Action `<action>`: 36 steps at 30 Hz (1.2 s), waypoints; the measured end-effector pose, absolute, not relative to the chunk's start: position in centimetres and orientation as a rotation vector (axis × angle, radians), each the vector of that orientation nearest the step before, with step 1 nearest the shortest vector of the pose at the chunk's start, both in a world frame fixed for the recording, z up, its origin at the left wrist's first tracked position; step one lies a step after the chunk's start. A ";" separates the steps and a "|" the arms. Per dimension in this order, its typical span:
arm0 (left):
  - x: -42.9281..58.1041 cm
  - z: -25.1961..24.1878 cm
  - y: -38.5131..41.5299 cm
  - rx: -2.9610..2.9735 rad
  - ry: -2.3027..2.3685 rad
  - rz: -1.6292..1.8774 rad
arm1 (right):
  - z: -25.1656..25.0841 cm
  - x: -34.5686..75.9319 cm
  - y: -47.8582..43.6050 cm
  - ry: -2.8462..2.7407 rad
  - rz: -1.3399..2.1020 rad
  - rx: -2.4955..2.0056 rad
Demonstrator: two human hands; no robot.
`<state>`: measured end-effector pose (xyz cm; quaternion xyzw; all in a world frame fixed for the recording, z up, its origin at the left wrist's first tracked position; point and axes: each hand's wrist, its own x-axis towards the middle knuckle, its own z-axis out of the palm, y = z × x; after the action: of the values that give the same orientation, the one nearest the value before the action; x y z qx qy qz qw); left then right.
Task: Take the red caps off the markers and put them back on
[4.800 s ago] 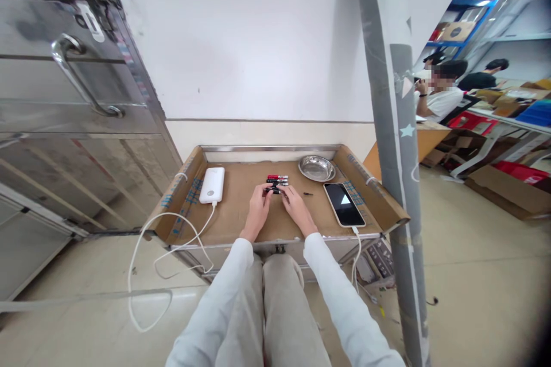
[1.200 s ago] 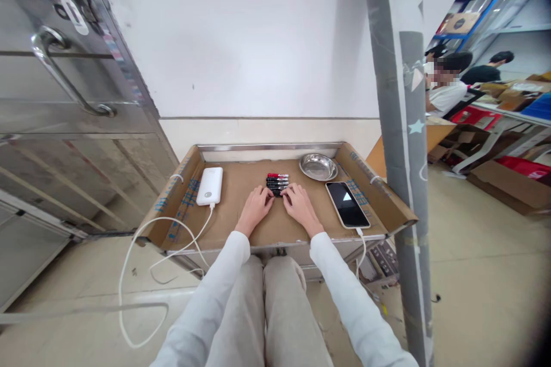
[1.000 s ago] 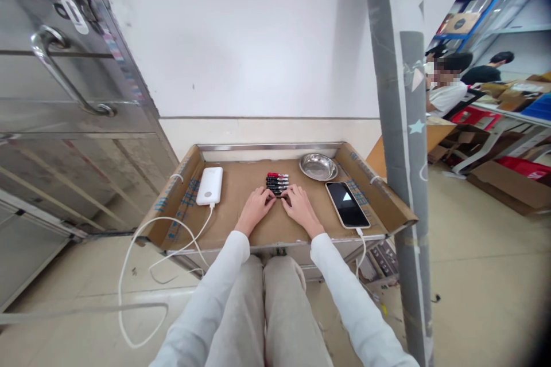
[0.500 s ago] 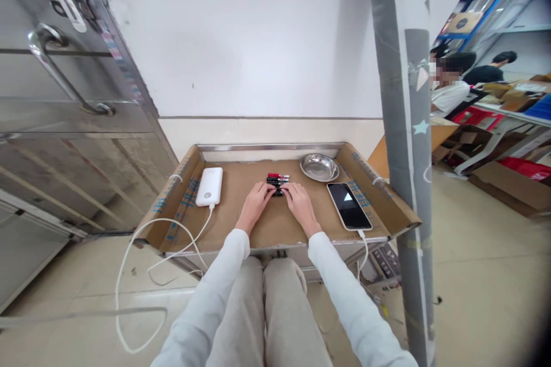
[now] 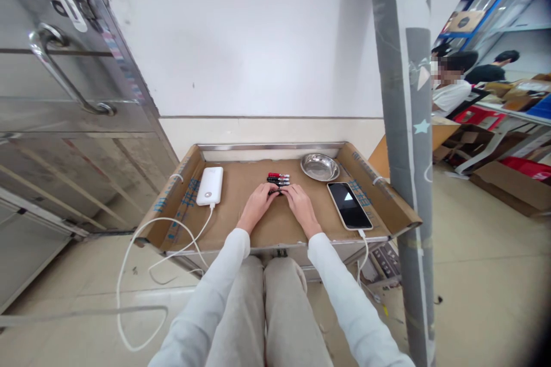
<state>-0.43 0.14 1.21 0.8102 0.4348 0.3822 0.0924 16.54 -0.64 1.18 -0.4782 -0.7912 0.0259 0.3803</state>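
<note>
A short row of red-and-black batteries (image 5: 278, 178) lies in the middle of a cardboard-lined metal tray (image 5: 224, 218). My left hand (image 5: 257, 205) and my right hand (image 5: 301, 203) rest on the cardboard just in front of the row. Both hands have curled fingers, and the fingertips meet on the nearest batteries. What the fingertips pinch between them is too small to make out beyond a dark battery.
On the tray's left lies a white power bank (image 5: 210, 186) with a white cable (image 5: 142, 252) looping to the floor. At the back right stands a steel bowl (image 5: 319, 167), beside a phone (image 5: 349, 206). A grey pillar (image 5: 404, 126) rises on the right, a steel cabinet (image 5: 64, 97) on the left. People sit far right.
My hands have stayed at the near end of the battery row, their fingertips drawing closer together over the nearest batteries. The view has shifted slightly.
</note>
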 end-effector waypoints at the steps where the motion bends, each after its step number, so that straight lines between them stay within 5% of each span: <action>1: -0.4 1.3 0.2 2.438 1.292 1.101 | 1.1 16.7 -0.6 -1.975 0.039 -1.263; 9: -0.3 1.4 0.2 2.587 1.332 0.846 | 0.7 17.6 -0.5 -1.761 -0.100 -1.462; 22: -0.3 1.2 0.3 2.552 1.477 1.149 | 0.8 17.3 -0.7 -1.785 -0.188 -1.528; 28: -0.4 1.2 0.4 2.552 1.523 1.146 | 1.9 16.6 -1.3 -2.044 0.057 -1.195; 36: -0.9 1.6 0.3 2.182 2.224 1.137 | 1.6 16.4 -1.2 -2.052 0.056 -1.193</action>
<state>-0.92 0.35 1.56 0.6555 0.6679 0.3414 -0.0874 16.41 -1.18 1.65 -0.4658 -0.8016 0.0218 0.3743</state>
